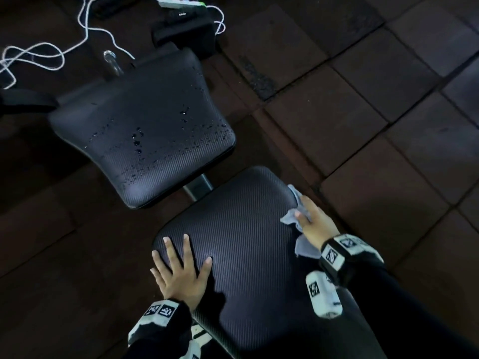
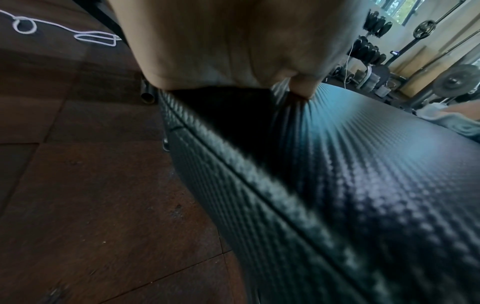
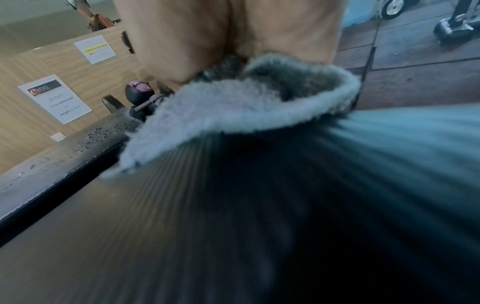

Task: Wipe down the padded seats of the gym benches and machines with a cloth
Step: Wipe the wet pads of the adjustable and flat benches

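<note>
Two black padded bench pads lie end to end in the head view. The near pad looks dry. The far pad is dotted with water droplets. My left hand rests flat on the near pad's left side with its fingers spread. At the pad's right edge my right hand grips a bunched pale grey-blue cloth and presses it down. The right wrist view shows the cloth under my palm and the wet far pad beyond it. The left wrist view shows the near pad from low down.
A metal post joins the two pads. A white cord, a power strip and a black block lie on the dark tiled floor beyond the far pad. Weight racks stand further off.
</note>
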Action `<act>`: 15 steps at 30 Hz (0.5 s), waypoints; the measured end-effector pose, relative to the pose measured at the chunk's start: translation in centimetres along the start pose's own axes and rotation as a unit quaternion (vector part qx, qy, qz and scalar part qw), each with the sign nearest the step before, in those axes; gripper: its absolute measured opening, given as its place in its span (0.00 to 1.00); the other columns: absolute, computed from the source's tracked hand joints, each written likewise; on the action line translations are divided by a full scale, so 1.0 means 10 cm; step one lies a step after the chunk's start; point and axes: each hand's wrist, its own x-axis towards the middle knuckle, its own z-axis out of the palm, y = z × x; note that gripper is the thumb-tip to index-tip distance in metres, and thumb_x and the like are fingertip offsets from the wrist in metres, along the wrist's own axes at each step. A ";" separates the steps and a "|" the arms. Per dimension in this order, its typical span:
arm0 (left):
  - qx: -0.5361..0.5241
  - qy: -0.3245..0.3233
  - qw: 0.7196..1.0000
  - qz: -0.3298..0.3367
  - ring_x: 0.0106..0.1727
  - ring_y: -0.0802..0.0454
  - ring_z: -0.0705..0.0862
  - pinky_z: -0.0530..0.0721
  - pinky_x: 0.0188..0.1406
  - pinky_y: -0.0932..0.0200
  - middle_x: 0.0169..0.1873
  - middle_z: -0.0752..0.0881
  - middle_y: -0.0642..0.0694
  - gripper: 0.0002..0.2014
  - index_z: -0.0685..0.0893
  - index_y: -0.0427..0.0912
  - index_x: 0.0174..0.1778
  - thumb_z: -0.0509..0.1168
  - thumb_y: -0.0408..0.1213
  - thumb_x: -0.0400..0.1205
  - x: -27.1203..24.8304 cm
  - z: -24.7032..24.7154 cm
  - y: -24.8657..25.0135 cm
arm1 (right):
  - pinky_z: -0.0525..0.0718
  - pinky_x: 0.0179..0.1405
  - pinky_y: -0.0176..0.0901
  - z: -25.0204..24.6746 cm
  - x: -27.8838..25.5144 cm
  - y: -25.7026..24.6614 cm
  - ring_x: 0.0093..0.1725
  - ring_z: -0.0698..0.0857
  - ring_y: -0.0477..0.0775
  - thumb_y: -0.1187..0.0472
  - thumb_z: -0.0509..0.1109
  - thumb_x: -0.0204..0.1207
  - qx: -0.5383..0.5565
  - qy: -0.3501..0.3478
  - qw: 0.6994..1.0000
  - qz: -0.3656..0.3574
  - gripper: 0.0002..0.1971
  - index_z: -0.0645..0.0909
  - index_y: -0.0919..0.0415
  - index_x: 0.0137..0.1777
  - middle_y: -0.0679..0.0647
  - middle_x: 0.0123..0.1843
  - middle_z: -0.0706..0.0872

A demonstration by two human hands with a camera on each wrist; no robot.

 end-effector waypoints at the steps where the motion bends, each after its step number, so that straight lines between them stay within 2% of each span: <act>1: 0.002 0.005 1.000 -0.003 0.79 0.31 0.49 0.61 0.67 0.19 0.83 0.55 0.38 0.44 0.60 0.54 0.82 0.37 0.76 0.74 0.00 0.01 -0.01 | 0.69 0.69 0.47 -0.01 0.12 -0.07 0.73 0.71 0.62 0.54 0.58 0.84 -0.009 0.001 1.000 -0.010 0.27 0.58 0.52 0.82 0.59 0.77 0.69; 3: -0.005 0.006 1.000 -0.002 0.79 0.33 0.49 0.61 0.67 0.20 0.83 0.54 0.39 0.42 0.58 0.56 0.82 0.37 0.75 0.75 0.00 0.03 -0.03 | 0.70 0.68 0.48 -0.01 0.34 -0.20 0.73 0.72 0.63 0.56 0.59 0.84 -0.029 -0.001 0.999 -0.034 0.26 0.59 0.52 0.81 0.60 0.77 0.70; 5: -0.008 0.006 1.000 0.000 0.80 0.33 0.47 0.58 0.70 0.22 0.84 0.51 0.40 0.41 0.52 0.58 0.82 0.35 0.76 0.75 -0.02 0.03 -0.03 | 0.68 0.69 0.47 -0.02 0.53 -0.32 0.74 0.70 0.61 0.56 0.59 0.84 -0.052 -0.009 0.997 -0.052 0.26 0.60 0.52 0.81 0.56 0.78 0.69; 7: -0.010 0.003 1.000 -0.012 0.82 0.37 0.38 0.48 0.76 0.27 0.84 0.39 0.44 0.45 0.40 0.62 0.83 0.27 0.79 0.69 -0.03 0.00 -0.02 | 0.66 0.70 0.45 -0.02 0.67 -0.43 0.76 0.69 0.59 0.55 0.59 0.84 -0.078 -0.018 0.995 -0.067 0.26 0.60 0.51 0.81 0.54 0.79 0.68; 9: -0.007 -0.009 1.000 -0.020 0.79 0.41 0.25 0.36 0.78 0.34 0.79 0.25 0.49 0.49 0.28 0.62 0.78 0.17 0.80 0.61 -0.06 -0.02 -0.03 | 0.66 0.70 0.45 -0.02 0.77 -0.53 0.75 0.69 0.59 0.56 0.59 0.84 -0.089 -0.025 0.993 -0.072 0.26 0.60 0.51 0.81 0.55 0.78 0.69; 11: -0.007 -0.005 1.000 -0.017 0.77 0.43 0.20 0.31 0.77 0.37 0.75 0.18 0.51 0.47 0.21 0.65 0.74 0.14 0.79 0.58 -0.07 -0.01 -0.04 | 0.66 0.70 0.45 -0.02 0.84 -0.62 0.75 0.70 0.59 0.56 0.60 0.83 -0.092 -0.029 0.992 -0.085 0.26 0.61 0.51 0.80 0.56 0.78 0.70; 13: -0.020 0.017 1.000 -0.004 0.78 0.44 0.22 0.32 0.77 0.37 0.77 0.22 0.55 0.42 0.23 0.67 0.75 0.19 0.79 0.65 -0.08 0.03 -0.06 | 0.67 0.69 0.45 -0.04 0.88 -0.72 0.74 0.71 0.57 0.57 0.61 0.83 -0.093 -0.034 0.990 -0.100 0.25 0.64 0.50 0.79 0.54 0.77 0.71; 15: -0.012 0.040 0.999 0.004 0.80 0.43 0.27 0.35 0.79 0.37 0.82 0.31 0.52 0.38 0.32 0.66 0.79 0.29 0.76 0.74 -0.07 0.09 -0.08 | 0.68 0.68 0.43 -0.05 0.91 -0.81 0.72 0.73 0.54 0.58 0.64 0.82 -0.073 -0.034 0.991 -0.109 0.22 0.70 0.48 0.76 0.50 0.75 0.73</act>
